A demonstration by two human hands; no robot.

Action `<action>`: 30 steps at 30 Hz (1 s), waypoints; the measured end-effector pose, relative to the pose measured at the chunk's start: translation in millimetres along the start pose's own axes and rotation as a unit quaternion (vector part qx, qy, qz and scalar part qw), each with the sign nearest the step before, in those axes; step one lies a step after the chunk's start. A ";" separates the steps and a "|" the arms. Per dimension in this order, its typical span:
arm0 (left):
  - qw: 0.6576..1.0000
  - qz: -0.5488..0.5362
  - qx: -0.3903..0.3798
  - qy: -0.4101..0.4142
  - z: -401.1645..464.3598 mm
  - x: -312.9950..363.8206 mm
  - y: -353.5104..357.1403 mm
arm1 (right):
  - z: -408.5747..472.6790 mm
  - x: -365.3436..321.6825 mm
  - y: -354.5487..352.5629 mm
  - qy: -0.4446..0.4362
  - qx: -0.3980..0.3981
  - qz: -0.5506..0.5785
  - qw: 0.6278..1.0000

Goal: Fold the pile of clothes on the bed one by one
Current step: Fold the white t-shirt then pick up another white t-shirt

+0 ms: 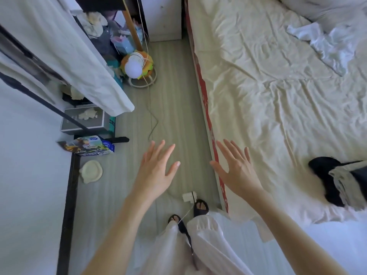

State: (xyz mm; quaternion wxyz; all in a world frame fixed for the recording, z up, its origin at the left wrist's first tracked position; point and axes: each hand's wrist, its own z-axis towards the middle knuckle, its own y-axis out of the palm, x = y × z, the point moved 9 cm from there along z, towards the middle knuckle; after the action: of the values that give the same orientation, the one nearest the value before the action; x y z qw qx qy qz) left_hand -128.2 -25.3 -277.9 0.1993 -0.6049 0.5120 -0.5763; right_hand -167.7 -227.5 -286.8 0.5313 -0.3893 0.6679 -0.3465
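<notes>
Both my hands are held out flat, fingers spread wide, holding nothing. My left hand (156,167) hovers over the pale striped floor (174,100); my right hand (236,167) hovers above the red-trimmed edge of the cream-sheeted bed (268,92). The task's thing — a dark, crumpled heap of black and grey clothes (335,183) — lies on the sheet well to the right of my right hand, the nearer one. I judge that hand should reach first — no garment is touched yet.

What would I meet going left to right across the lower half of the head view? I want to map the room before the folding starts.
Round cream pad on the floor → left hand → right hand → red edge of the bed → dark and grey clothes on the bed.
</notes>
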 end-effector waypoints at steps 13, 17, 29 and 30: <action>0.999 0.016 0.008 0.050 194.3 48.5 -43.9 | 162.6 64.3 -82.1 0.040 0.074 0.004 0.996; 0.998 0.008 0.001 0.059 262.3 78.8 -60.4 | 218.2 98.2 -122.0 0.066 0.087 0.012 0.994; 0.994 0.035 0.012 0.102 458.4 110.8 -116.7 | 390.6 141.7 -202.3 0.092 0.118 -0.003 0.989; 0.992 0.049 0.003 0.115 479.5 112.7 -118.7 | 407.0 144.9 -207.6 0.097 0.124 -0.005 0.988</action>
State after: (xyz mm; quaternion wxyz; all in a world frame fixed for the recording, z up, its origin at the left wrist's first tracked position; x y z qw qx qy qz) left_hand 328.9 -241.3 -246.5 0.1689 -0.5080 0.5590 -0.6332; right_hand 243.3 -471.1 -248.2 0.5061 -0.2883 0.6664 -0.4654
